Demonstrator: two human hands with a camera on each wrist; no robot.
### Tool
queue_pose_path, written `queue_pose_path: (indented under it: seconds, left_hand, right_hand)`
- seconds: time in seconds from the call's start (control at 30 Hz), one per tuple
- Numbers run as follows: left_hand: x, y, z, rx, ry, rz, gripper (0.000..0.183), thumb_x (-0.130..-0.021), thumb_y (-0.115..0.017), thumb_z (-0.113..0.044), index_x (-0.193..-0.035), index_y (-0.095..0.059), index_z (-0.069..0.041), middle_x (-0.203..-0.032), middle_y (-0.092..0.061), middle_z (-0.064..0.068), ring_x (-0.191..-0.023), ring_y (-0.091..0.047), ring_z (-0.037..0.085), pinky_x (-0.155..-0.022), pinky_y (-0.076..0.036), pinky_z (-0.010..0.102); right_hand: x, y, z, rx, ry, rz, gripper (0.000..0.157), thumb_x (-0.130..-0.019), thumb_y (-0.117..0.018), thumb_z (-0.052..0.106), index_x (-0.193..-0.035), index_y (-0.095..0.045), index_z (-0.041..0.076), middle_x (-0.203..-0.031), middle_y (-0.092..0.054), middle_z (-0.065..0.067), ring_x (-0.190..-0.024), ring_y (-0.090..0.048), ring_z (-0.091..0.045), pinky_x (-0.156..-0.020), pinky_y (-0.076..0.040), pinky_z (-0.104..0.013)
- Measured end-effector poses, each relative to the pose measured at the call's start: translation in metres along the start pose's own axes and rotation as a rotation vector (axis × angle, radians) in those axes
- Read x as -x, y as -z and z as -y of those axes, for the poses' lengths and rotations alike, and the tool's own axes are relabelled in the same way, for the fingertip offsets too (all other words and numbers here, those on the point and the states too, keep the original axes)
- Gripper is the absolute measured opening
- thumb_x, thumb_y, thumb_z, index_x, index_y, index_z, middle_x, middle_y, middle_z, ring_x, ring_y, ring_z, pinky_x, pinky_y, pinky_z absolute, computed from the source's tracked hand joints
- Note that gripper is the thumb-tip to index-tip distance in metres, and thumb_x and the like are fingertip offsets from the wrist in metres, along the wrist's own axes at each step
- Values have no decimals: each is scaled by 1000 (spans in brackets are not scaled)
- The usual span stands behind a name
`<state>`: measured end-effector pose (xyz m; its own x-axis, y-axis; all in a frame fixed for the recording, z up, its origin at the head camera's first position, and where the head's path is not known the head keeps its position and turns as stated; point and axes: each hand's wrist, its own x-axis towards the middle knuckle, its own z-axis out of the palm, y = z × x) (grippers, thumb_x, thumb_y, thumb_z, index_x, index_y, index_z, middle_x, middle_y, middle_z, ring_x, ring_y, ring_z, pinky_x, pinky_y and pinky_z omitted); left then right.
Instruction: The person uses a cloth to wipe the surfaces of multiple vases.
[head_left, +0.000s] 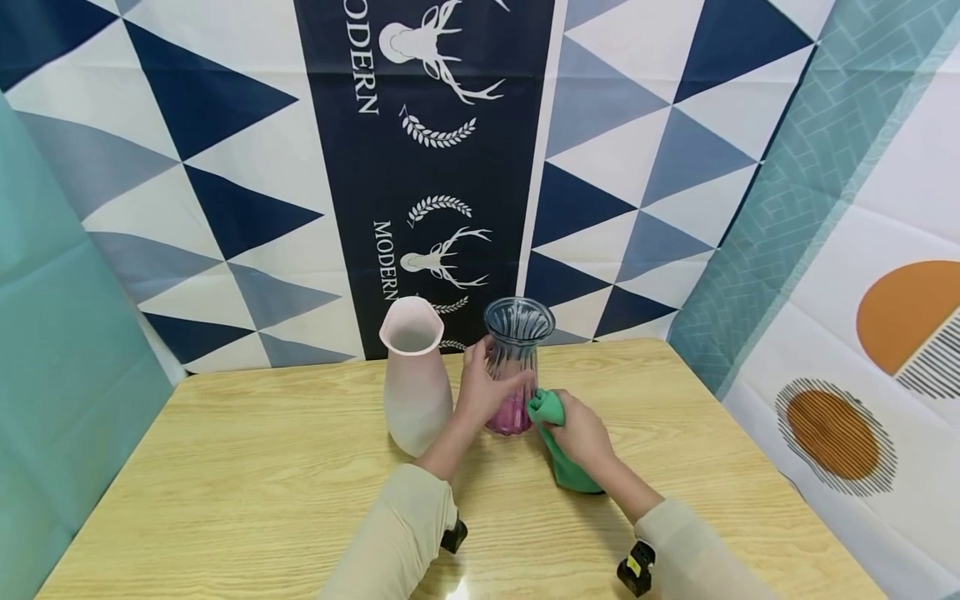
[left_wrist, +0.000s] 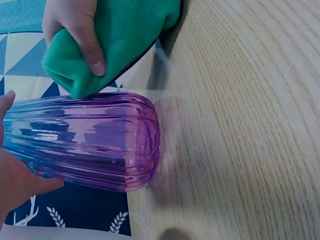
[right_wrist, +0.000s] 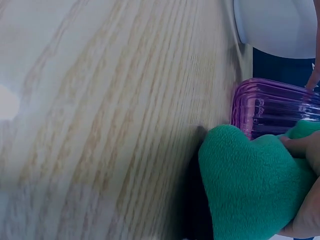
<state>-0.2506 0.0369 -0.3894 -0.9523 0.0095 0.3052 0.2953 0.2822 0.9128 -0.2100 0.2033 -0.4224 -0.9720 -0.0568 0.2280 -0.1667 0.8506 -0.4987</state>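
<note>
A ribbed glass vase (head_left: 513, 367), blue at its flared rim and pink-purple at the base, stands upright at the back of the table. My left hand (head_left: 483, 387) grips its middle from the left, thumb across the near side. A green cloth (head_left: 573, 471) is bunched in my right hand (head_left: 583, 432), at the vase's lower right side. In the left wrist view the cloth (left_wrist: 135, 40) lies right against the purple glass (left_wrist: 110, 142). From the right wrist, the cloth (right_wrist: 255, 185) overlaps part of the vase's base (right_wrist: 250, 107), and its lower end hangs down toward the tabletop.
A tall white vase (head_left: 417, 392) with a wavy rim stands just left of my left hand. The wooden table (head_left: 247, 500) backs onto a patterned wall covering (head_left: 450, 167). Teal cloth (head_left: 67, 375) hangs at the left, and a white printed sheet (head_left: 847, 400) at the right.
</note>
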Motion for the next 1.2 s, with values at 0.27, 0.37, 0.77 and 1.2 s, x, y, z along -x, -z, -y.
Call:
queue_pose_path:
  seconds: [0.27, 0.37, 0.77, 1.2]
  left_hand:
    - [2, -8, -1, -37, -3, -73, 79, -71, -82, -27, -135, -39, -9, -130, -37, 14, -121, -44, 27, -104, -40, 42]
    - [2, -9, -1, -50, 7, -89, 78, -71, -82, -26, -134, -39, -8, -128, -37, 14, -120, -45, 27, -103, -41, 43]
    - [0, -5, 0, -58, -26, -68, 77, -72, -80, -26, -135, -41, -5, -128, -43, 15, -120, -48, 29, -103, -41, 43]
    - [0, 2, 0, -41, -69, 5, 76, -74, -79, -23, -137, -42, -2, -132, -46, 19, -123, -47, 32, -106, -39, 45]
  right_hand:
    - [3, 3, -2, -15, -9, 11, 46, -82, -69, 10, -125, -53, 2, -116, -63, -20, -105, -60, -39, -84, -50, -54]
    - [2, 7, -2, -58, -15, -22, 47, -83, -69, 10, -126, -52, 3, -118, -61, -21, -108, -58, -40, -87, -48, -54]
    - [-12, 24, 4, -315, 20, -274, 50, -85, -68, 16, -131, -50, 9, -126, -58, -18, -118, -54, -36, -98, -44, -50]
    - [-21, 31, 17, -396, 127, -359, 49, -84, -69, 11, -130, -52, 11, -127, -58, -15, -115, -55, -34, -95, -46, -49]
